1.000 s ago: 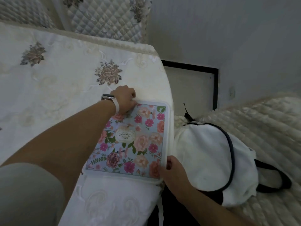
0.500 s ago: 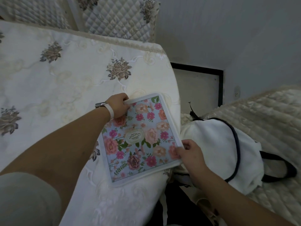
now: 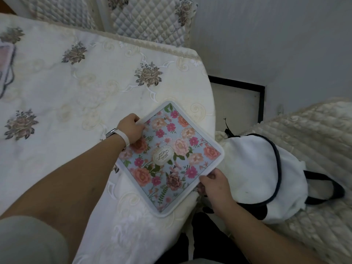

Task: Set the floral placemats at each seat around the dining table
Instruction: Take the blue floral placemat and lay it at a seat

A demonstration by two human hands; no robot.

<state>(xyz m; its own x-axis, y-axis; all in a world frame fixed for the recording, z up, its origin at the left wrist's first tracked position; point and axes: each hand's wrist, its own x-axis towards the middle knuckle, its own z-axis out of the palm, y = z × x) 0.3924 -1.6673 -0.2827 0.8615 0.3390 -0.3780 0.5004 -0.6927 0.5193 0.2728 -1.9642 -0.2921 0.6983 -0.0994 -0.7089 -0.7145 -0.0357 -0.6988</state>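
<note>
A floral placemat (image 3: pixel 169 157), light blue with pink and peach flowers and a white border, lies on the dining table (image 3: pixel 76 92) near its rounded right end, turned like a diamond. My left hand (image 3: pixel 131 128), a white watch band on its wrist, pinches the mat's upper left edge. Over at the lower right edge, my right hand (image 3: pixel 215 182) grips the border where the mat overhangs the table. A cream cloth with embroidered roses covers the table. At the far left edge, part of another placemat (image 3: pixel 6 61) shows.
Quilted chair backs (image 3: pixel 148 20) stand behind the table's far side. A white bag with dark trim and straps (image 3: pixel 266 174) rests on a quilted seat (image 3: pixel 314 141) to the right. The grey wall and a dark-framed floor panel (image 3: pixel 236 103) lie beyond.
Both hands have rotated the placemat clockwise, from square with the table edge to a diamond angle. The view has shifted right and down, showing more of the table's left side.
</note>
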